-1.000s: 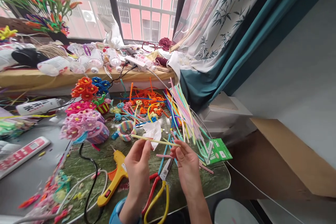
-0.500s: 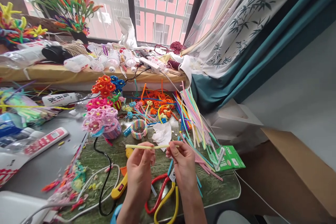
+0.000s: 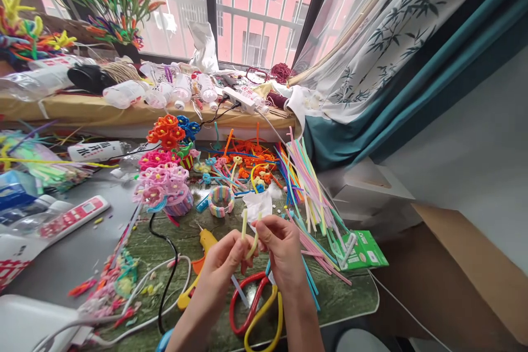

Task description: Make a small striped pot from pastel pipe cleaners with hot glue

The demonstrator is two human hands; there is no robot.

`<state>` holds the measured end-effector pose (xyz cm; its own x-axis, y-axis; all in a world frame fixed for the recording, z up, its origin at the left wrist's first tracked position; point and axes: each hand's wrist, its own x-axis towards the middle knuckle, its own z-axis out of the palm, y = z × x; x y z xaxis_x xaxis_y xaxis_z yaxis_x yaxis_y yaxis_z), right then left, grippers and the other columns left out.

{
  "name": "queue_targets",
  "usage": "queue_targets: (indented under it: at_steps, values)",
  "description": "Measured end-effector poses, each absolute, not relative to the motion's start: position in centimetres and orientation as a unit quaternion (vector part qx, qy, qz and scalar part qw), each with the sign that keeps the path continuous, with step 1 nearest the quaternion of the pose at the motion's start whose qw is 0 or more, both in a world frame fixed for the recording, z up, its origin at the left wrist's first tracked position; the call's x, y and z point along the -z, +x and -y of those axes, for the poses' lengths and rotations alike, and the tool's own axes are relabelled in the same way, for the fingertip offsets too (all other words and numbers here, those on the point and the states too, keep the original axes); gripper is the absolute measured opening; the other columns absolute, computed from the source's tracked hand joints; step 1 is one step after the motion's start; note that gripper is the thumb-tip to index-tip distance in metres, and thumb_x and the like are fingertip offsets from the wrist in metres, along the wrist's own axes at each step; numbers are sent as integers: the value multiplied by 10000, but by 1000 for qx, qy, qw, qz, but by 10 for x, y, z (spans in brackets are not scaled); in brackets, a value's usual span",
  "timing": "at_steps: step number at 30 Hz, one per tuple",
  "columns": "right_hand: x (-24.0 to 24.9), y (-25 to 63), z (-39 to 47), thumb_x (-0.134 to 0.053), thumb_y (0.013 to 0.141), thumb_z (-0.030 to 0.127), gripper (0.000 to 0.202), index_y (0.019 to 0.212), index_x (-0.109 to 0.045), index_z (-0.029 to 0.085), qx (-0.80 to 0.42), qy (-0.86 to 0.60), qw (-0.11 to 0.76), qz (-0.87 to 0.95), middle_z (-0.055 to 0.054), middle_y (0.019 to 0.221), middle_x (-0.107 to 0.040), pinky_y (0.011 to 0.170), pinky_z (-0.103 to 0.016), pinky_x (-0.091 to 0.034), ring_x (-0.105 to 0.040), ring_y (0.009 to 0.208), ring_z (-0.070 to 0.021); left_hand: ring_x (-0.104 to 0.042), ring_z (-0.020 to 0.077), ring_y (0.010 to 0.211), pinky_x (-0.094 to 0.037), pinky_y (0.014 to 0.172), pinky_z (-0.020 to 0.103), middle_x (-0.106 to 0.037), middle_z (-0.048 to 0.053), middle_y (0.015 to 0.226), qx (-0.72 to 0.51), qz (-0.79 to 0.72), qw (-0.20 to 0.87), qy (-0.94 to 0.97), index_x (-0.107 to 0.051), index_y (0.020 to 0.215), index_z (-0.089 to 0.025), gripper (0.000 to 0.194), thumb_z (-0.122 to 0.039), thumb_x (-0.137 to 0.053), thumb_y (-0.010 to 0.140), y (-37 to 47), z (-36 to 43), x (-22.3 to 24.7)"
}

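Between my hands is a pale yellow pipe cleaner [image 3: 245,224], bent into a U with both ends pointing up. My left hand [image 3: 226,256] pinches it near the bend, and my right hand [image 3: 277,239] pinches its other arm close to the tip. Under my wrists lie scissors [image 3: 247,308] with one red and one yellow handle; their blades are mostly covered by my right hand. A yellow hot glue gun [image 3: 208,241] rests beside my left hand, partly hidden by it. Beyond my fingers are a crumpled white paper [image 3: 258,203] and a striped pastel ring [image 3: 221,201].
Pipe cleaner flowers in a pot [image 3: 165,190] stand at the left. Loose pipe cleaners [image 3: 307,176] lie at the right near a green packet [image 3: 365,247]. A black cord [image 3: 173,250] and a white cable [image 3: 140,291] cross the left side. Bottles [image 3: 126,93] line the sill.
The pipe cleaner was held nearly straight and level; now it is bent into a U with its ends up. My hands have come closer together and the left has tilted.
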<state>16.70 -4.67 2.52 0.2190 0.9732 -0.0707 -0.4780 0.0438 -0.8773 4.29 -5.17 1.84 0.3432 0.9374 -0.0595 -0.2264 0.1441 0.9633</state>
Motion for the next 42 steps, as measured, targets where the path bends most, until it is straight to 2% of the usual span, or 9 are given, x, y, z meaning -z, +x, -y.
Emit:
queue_targets:
  at_steps: [6, 11, 17, 20, 22, 25, 27, 31, 42]
  values:
    - [-27, 171, 46, -833, 677, 375, 250, 657, -714, 156, -588, -417, 606, 337, 26, 481, -586, 411, -209, -348, -469, 408, -81, -407, 97, 523, -315, 507, 219, -536, -8, 588, -425, -363, 682, 471, -573, 641, -165, 404, -514, -610, 843, 37, 54, -17]
    - [-29, 169, 43, -822, 686, 397, 260, 689, -731, 154, -561, -419, 626, 343, 17, 481, -593, 416, -215, -356, -482, 414, -90, -377, 95, 512, -306, 501, 222, -492, -20, 559, -435, -371, 668, 477, -563, 624, -167, 411, -511, -607, 843, 39, 55, -16]
    - [-16, 181, 36, -794, 696, 469, 323, 700, -709, 157, -424, -497, 714, 251, 21, 514, -575, 451, -222, -382, -485, 445, -96, -346, 90, 498, -286, 481, 221, -435, -34, 532, -467, -380, 661, 449, -492, 566, -180, 433, -509, -641, 805, 40, 55, -16]
    - [-2, 199, 33, -743, 738, 505, 396, 578, -682, 148, -327, -600, 671, 288, -16, 528, -589, 481, -240, -407, -502, 484, -118, -338, 88, 486, -283, 477, 223, -420, -39, 516, -469, -378, 662, 446, -478, 557, -184, 441, -514, -645, 797, 40, 55, -17]
    - [2, 207, 35, -730, 749, 509, 407, 567, -693, 148, -294, -616, 641, 351, -60, 648, -646, 531, -249, -435, -552, 589, -148, -335, 88, 486, -281, 478, 225, -416, -40, 516, -469, -378, 663, 445, -484, 559, -183, 440, -516, -646, 795, 41, 55, -17]
    - [-3, 205, 41, -721, 757, 525, 371, 814, -770, 161, -406, -542, 615, 404, -78, 815, -690, 506, -245, -433, -564, 605, -147, -334, 90, 499, -278, 483, 225, -419, -37, 526, -467, -382, 664, 441, -496, 563, -180, 441, -526, -656, 784, 43, 55, -17]
    - [-11, 197, 45, -710, 774, 529, 387, 889, -776, 165, -503, -477, 594, 408, -46, 696, -668, 481, -240, -414, -520, 523, -122, -334, 92, 506, -276, 486, 226, -424, -33, 531, -463, -387, 662, 443, -503, 560, -177, 448, -537, -657, 780, 43, 55, -15]
    - [-22, 182, 49, -770, 727, 498, 347, 793, -787, 158, -562, -427, 588, 394, -10, 564, -611, 447, -225, -371, -460, 462, -95, -337, 90, 508, -276, 495, 227, -434, -34, 525, -460, -377, 667, 450, -515, 555, -172, 442, -517, -667, 786, 42, 55, -11]
    - [-20, 181, 45, -804, 706, 424, 280, 761, -788, 149, -650, -367, 561, 359, 5, 523, -602, 409, -192, -328, -429, 418, -63, -344, 89, 504, -258, 520, 233, -405, -50, 483, -455, -332, 710, 424, -499, 531, -173, 452, -498, -710, 763, 44, 52, -6]
